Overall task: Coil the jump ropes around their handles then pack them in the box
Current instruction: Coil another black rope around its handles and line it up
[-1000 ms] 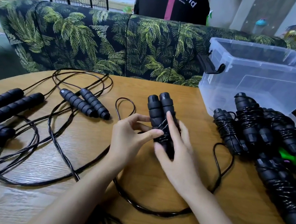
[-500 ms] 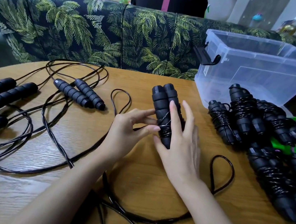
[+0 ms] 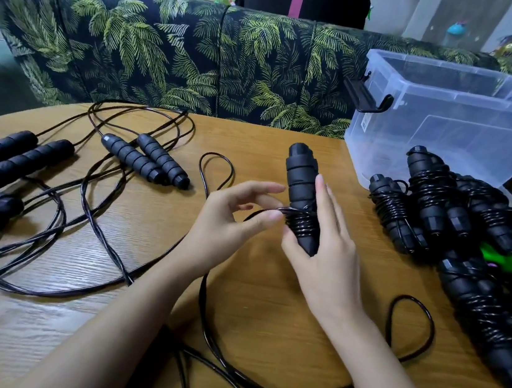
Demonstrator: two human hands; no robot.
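My right hand (image 3: 327, 261) holds the pair of black ribbed foam jump-rope handles (image 3: 301, 183) nearly upright, with glossy black cord (image 3: 301, 225) wound round its lower half. Finished black coiled bundles (image 3: 426, 200) are heaped at the table's right edge beside the clear plastic box (image 3: 452, 128). Uncoiled black ropes (image 3: 142, 159) sprawl toward the left edge.

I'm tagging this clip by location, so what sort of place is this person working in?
Probably a home living room or lounge: a wood-grain table stands in front of a dark sofa with a green palm-leaf print, with a clear plastic storage box and black foam-handled jump ropes on the tabletop.
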